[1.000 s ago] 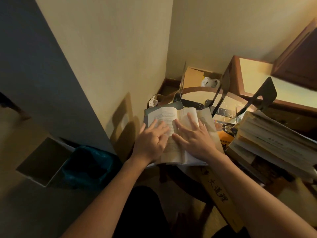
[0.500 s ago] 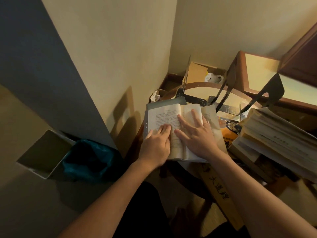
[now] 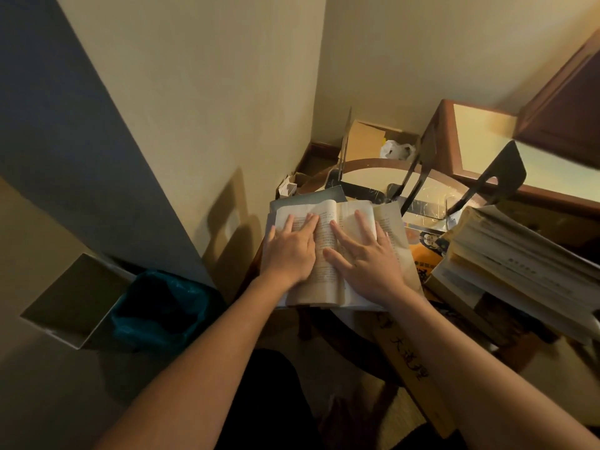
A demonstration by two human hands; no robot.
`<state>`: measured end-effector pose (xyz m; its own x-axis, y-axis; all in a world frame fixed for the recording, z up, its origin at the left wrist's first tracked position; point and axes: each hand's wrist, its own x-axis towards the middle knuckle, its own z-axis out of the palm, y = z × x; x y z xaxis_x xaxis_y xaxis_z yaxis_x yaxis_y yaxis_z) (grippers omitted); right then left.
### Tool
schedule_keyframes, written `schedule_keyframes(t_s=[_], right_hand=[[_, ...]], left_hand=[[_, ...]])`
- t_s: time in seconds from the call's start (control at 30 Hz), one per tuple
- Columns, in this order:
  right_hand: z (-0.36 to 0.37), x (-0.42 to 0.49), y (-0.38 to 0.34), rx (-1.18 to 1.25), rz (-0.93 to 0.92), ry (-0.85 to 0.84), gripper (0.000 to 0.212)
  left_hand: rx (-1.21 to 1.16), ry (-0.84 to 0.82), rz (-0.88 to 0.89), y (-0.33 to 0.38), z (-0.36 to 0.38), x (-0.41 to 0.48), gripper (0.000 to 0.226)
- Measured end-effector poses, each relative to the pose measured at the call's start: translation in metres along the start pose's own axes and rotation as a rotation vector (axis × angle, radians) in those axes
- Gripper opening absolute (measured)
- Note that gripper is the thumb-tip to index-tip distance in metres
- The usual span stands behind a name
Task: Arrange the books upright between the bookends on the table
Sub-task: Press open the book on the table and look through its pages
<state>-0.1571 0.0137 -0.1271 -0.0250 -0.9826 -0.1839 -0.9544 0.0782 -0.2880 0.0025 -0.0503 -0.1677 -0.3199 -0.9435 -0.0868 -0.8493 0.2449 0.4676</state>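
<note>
An open paperback (image 3: 328, 222) lies flat at the near left of the round table (image 3: 363, 165), on top of a grey-covered book (image 3: 308, 198). My left hand (image 3: 290, 251) presses flat on its left page, fingers spread. On the right page my right hand (image 3: 365, 258) lies flat, fingers apart. Neither hand grips the book. Black metal bookends stand behind: one (image 3: 418, 170) at the middle, another (image 3: 493, 177) to the right, both tilted. A leaning stack of books (image 3: 519, 271) fills the right side. An orange-covered book (image 3: 422, 254) lies between the paperback and the stack.
A cream wall runs close along the left. A bin with a blue bag (image 3: 159, 306) and a grey box (image 3: 78, 300) sit on the floor at left. A cardboard box (image 3: 367, 141) and wooden cabinet (image 3: 480, 138) stand behind the table. A long lettered board (image 3: 409, 368) leans at the table's front.
My left hand drew back toward me, then slid forward up the left page with its fingers spread. My right hand stayed flat on the right page. The view tilted slightly.
</note>
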Motion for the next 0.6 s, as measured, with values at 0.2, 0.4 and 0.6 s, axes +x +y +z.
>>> schedule_keyframes(t_s=[0.2,0.4,0.6], right_hand=[[0.005,0.003,0.003,-0.003,0.006,0.006,0.063],[0.009,0.005,0.006,-0.001,-0.011,0.021,0.062],[0.002,0.001,0.002,0.007,0.001,0.006,0.064]], left_hand=[[-0.079,0.051,-0.048,0.006,0.017,-0.049,0.066],[-0.077,0.081,-0.032,0.019,0.025,-0.102,0.061],[-0.022,0.092,-0.063,0.006,0.012,-0.040,0.053]])
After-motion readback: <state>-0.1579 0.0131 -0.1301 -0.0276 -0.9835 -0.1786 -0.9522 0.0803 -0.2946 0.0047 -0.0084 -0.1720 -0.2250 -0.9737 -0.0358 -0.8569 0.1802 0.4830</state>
